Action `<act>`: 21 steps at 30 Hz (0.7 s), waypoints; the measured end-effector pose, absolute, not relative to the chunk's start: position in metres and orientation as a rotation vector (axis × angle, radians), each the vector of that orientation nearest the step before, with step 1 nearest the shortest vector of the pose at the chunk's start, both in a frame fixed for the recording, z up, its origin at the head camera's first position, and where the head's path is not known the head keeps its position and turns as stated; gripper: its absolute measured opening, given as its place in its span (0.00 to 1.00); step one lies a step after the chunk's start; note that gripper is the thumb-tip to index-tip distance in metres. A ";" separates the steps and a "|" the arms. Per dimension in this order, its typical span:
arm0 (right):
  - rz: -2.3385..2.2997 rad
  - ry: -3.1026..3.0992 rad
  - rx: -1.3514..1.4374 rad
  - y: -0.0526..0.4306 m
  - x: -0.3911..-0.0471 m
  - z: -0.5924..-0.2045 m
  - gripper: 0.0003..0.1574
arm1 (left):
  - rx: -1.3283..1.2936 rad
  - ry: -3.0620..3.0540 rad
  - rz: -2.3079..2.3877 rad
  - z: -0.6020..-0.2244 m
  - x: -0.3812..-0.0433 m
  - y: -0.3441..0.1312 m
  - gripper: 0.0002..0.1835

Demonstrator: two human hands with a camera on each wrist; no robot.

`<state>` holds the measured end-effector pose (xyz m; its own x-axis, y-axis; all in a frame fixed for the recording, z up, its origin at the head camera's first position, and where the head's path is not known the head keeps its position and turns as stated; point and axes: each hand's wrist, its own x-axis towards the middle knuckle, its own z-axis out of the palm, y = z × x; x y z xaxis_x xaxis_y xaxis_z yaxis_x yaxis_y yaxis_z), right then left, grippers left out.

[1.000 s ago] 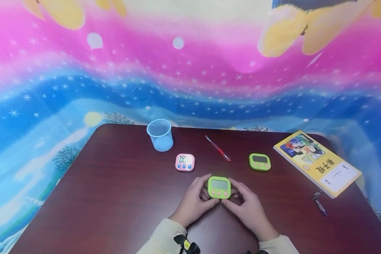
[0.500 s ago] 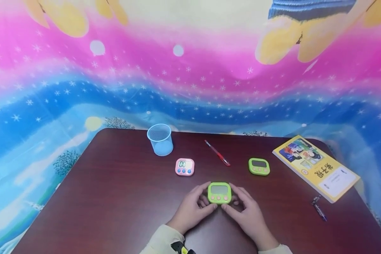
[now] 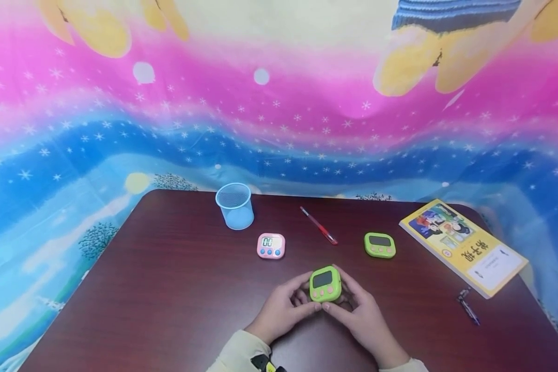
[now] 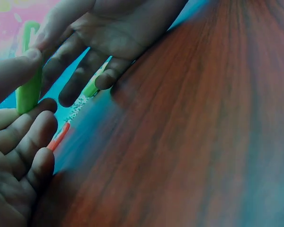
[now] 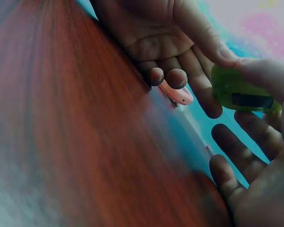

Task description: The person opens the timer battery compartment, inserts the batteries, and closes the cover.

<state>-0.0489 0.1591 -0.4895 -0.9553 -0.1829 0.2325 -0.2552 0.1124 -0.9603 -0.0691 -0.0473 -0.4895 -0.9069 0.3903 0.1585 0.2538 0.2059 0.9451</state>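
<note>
A lime-green digital kitchen timer (image 3: 325, 292) with a dark screen and pink buttons is held up between both hands. My left hand (image 3: 281, 310) pinches its left side, thumb at the lower edge and index finger at the top corner. My right hand (image 3: 365, 315) pinches the right side in the same way, and the two thumb tips nearly meet. The timer's face is turned toward the left, so its right edge shows. In the left wrist view the timer (image 4: 29, 90) appears edge-on; the right wrist view shows the timer (image 5: 229, 87) partly hidden behind the thumbs.
Beyond the hands lie a pink timer (image 3: 270, 253) reading 00, a red pen (image 3: 323, 228) and a second green timer (image 3: 379, 245). A blue mesh pen cup (image 3: 238, 214) stands at the back. On the right are a yellow book (image 3: 474, 253) and a dark pen (image 3: 468, 310).
The held timer has turned from facing me squarely to facing leftward, and its screen looks darker. Both hands keep their hold. Earlier, the whole head view shifted slightly downward.
</note>
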 end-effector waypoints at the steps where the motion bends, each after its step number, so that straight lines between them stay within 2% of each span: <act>1: 2.015 -2.298 0.458 0.159 -0.050 -0.489 0.49 | 0.640 2.344 1.794 -0.488 -0.070 -0.048 0.33; 12: 2.110 -2.216 0.480 0.159 -0.055 -0.480 0.39 | 0.728 2.298 1.697 -0.478 -0.079 -0.052 0.28; 21: 1.936 -2.235 0.629 0.157 -0.058 -0.488 0.41 | 0.677 2.244 1.778 -0.481 -0.081 -0.056 0.42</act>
<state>-0.0580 0.1568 -0.4882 -0.9066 -0.2308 0.3533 -0.3825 0.0962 -0.9189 -0.0815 -0.0558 -0.4808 -0.8752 0.4675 0.1243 0.2279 0.1716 0.9584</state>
